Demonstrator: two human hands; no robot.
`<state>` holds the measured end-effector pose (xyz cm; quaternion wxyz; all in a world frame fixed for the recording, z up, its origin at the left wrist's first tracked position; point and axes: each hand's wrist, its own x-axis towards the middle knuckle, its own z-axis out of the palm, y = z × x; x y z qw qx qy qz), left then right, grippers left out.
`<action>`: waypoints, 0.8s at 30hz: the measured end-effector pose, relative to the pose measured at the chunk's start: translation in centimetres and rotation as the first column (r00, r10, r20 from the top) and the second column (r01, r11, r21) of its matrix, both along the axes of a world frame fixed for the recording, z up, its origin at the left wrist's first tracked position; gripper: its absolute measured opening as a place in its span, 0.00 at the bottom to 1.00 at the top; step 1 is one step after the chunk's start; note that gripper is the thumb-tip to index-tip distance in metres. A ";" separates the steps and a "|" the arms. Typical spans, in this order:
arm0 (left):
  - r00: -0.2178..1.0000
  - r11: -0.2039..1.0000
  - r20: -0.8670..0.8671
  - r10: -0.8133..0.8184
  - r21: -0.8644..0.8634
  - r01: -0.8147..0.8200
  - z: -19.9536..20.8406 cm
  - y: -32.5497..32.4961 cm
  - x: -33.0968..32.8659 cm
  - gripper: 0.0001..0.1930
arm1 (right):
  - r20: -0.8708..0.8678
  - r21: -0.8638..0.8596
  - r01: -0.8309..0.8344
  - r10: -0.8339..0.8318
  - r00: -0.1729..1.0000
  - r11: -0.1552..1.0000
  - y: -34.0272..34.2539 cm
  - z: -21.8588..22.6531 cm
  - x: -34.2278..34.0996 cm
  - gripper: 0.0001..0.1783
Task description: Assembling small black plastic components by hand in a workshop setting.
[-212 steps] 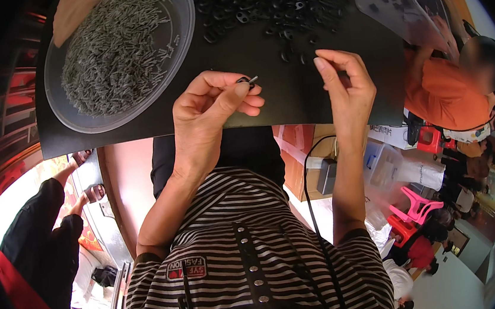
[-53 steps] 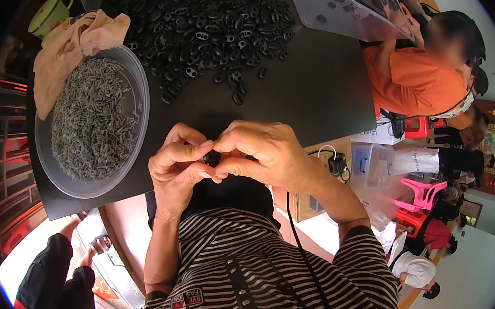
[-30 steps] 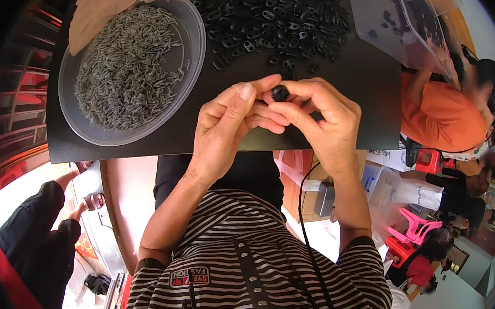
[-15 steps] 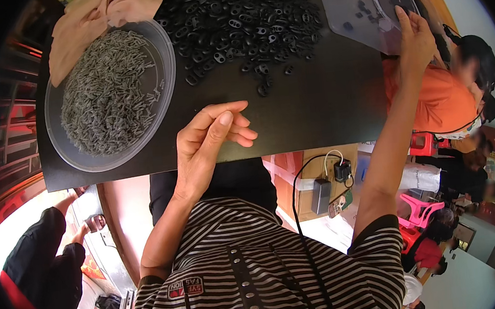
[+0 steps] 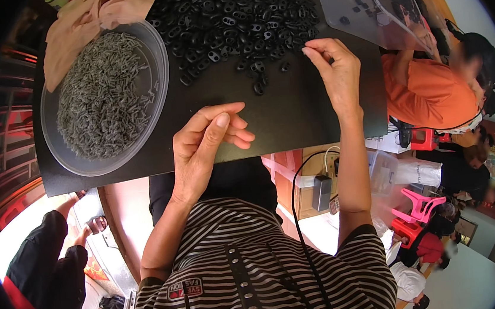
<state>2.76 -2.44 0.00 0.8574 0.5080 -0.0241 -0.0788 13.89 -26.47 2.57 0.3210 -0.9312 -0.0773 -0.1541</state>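
My left hand (image 5: 207,136) hovers above the near part of the dark table, its thumb tip pressed to the index finger and the other fingers loosely curled. Whatever that pinch may hold is too small to make out. At the right edge of a heap of small black oval pieces with two holes (image 5: 235,21), my right hand (image 5: 338,71) has its thumb and fingertips brought together; nothing can be made out between them. Left of my left hand lies a round clear plastic tray (image 5: 156,103) filled with small thin grey spring-like pieces (image 5: 99,97).
A pinkish-tan cloth (image 5: 89,27) overlaps the tray's far rim. Beyond my right hand, a clear plastic bin (image 5: 354,25) holds some black pieces. A person in an orange top (image 5: 432,89) sits to the right. A black cable (image 5: 295,203) hangs below the table (image 5: 291,114).
My right hand has left the clear bin and come left and nearer, to the edge of the black heap. My left hand keeps its pose. The view has shifted slightly.
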 end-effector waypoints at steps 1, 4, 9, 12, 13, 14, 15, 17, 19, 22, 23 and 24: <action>1.000 1.000 0.002 -0.003 -0.014 0.004 0.0 0.0 0.0 0.15 | -0.029 -0.015 0.009 -0.009 1.000 1.000 0.3 -0.1 -0.1 0.08; 1.000 1.000 -0.010 -0.003 -0.008 0.003 0.0 0.0 -0.1 0.15 | -0.075 -0.099 0.047 -0.054 0.996 0.994 1.5 -0.1 -0.2 0.08; 1.000 1.000 -0.020 0.003 -0.011 -0.003 0.1 0.0 -0.1 0.15 | -0.096 -0.064 0.016 -0.022 0.995 0.998 1.9 -0.2 -0.5 0.09; 0.999 1.000 -0.038 0.023 -0.014 -0.023 0.3 0.1 -0.1 0.15 | -0.280 0.286 0.058 0.025 0.960 0.957 3.4 1.4 -2.1 0.09; 0.999 0.999 -0.041 0.026 -0.020 -0.027 0.4 0.2 0.0 0.15 | -0.360 0.474 0.060 0.131 0.924 0.878 4.0 2.3 -2.8 0.10; 0.998 0.999 -0.045 0.035 -0.018 -0.036 0.7 0.3 0.0 0.15 | -0.414 0.641 0.085 0.250 0.875 0.763 4.7 2.9 -3.3 0.11; 0.998 0.999 -0.045 0.038 -0.019 -0.039 1.1 0.4 0.0 0.15 | -0.418 0.684 0.071 0.311 0.853 0.726 5.3 3.3 -3.8 0.12; 0.997 0.998 -0.050 0.056 -0.015 -0.057 1.8 0.6 0.0 0.15 | -0.439 0.703 0.054 0.372 0.818 0.709 6.1 3.7 -4.7 0.12; 0.997 0.993 -0.077 0.026 -0.110 -0.034 2.1 0.7 -0.1 0.13 | -0.458 0.736 0.057 0.434 0.776 0.675 7.2 3.9 -5.5 0.11; 0.996 0.992 -0.073 0.044 -0.114 -0.052 2.2 0.8 -0.3 0.12 | -0.453 0.780 0.072 0.481 0.751 0.622 8.5 3.7 -6.5 0.11; 0.994 0.990 -0.081 0.068 -0.116 -0.078 2.2 0.8 -0.5 0.10 | -0.441 0.795 0.078 0.486 0.755 0.602 9.1 3.5 -6.7 0.10; 0.993 0.989 -0.083 0.081 -0.113 -0.090 2.2 0.7 -0.6 0.10 | -0.442 0.797 0.072 0.496 0.748 0.600 9.6 3.5 -6.9 0.10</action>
